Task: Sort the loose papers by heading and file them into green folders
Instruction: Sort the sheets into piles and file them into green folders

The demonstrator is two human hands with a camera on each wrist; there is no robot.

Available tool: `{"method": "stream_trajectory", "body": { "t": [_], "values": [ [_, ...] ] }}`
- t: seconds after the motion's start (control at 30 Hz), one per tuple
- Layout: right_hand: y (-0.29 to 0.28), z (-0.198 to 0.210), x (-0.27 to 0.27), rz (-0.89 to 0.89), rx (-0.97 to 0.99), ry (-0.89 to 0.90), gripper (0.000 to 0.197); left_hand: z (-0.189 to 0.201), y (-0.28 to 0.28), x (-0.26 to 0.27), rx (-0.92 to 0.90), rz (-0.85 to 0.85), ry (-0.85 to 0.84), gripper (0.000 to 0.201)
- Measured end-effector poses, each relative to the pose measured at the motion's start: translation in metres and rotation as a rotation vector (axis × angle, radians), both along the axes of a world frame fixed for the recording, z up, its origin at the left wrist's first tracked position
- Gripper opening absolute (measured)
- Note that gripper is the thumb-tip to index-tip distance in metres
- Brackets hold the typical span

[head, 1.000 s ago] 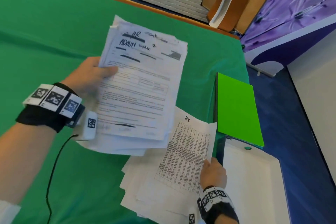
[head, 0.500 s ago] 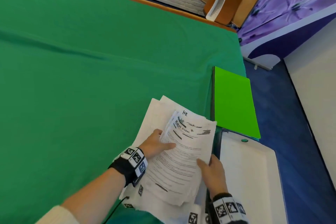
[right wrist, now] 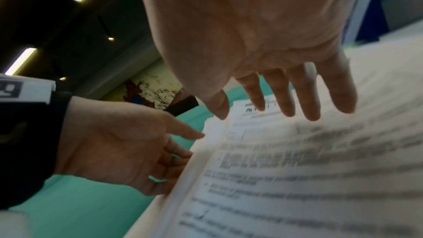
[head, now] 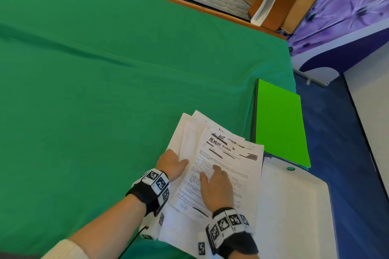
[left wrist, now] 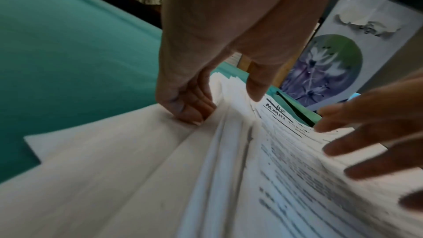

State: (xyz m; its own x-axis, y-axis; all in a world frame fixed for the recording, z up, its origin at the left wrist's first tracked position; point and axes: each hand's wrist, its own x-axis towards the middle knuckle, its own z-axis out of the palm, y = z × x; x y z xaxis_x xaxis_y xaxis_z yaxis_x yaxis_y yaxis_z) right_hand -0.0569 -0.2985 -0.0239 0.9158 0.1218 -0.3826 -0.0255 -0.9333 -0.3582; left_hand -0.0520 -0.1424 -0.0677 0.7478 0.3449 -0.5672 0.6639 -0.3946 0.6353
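Observation:
A pile of loose white papers (head: 223,160) lies on the green tablecloth (head: 105,90) near the front right. The top sheet is headed "HR ADMIN FORM 2" in hand lettering. My left hand (head: 172,164) holds the left edge of the upper bundle (left wrist: 228,133), with its fingers (left wrist: 190,108) curled under that edge and the thumb above it. My right hand (head: 216,187) lies flat on the top sheet (right wrist: 297,160), its fingers (right wrist: 286,95) straight and spread. A bright green folder (head: 280,124) lies closed just right of the pile.
A white tray or lid (head: 294,206) sits at the front right, against the folder's near end. The table's wooden far edge (head: 189,4) runs in front of a white brick-pattern block. Blue floor lies beyond the right edge.
The bundle that my left hand held up has come down onto the lower pile. My right hand left the lower sheet's edge and now lies flat on the top sheet.

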Motion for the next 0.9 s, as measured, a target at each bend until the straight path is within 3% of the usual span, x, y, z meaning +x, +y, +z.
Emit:
{"method": "stream_trajectory", "body": {
  "t": [0.17,0.27,0.47,0.53,0.7,0.9],
  "values": [
    [0.009,0.003,0.001,-0.225,0.209,0.118,0.080,0.020,-0.006,-0.007,-0.225,0.018,-0.236,0.026],
    [0.003,0.009,0.008,-0.283,0.340,0.156,0.086,0.035,-0.020,-0.009,-0.370,-0.085,-0.335,0.028],
    [-0.007,0.008,0.018,-0.309,0.490,0.072,0.037,0.037,-0.038,-0.005,-0.312,-0.199,-0.379,0.017],
    [-0.014,-0.006,0.019,-0.377,0.550,0.113,0.036,0.033,-0.039,-0.006,-0.300,-0.202,-0.344,0.018],
    [-0.020,-0.005,0.018,-0.533,0.647,0.204,0.026,0.025,-0.043,-0.006,-0.228,-0.261,-0.209,0.054],
    [-0.032,-0.019,0.020,-0.685,0.660,0.181,0.027,0.022,-0.044,-0.003,-0.205,-0.161,-0.199,0.045]
  ]
}}
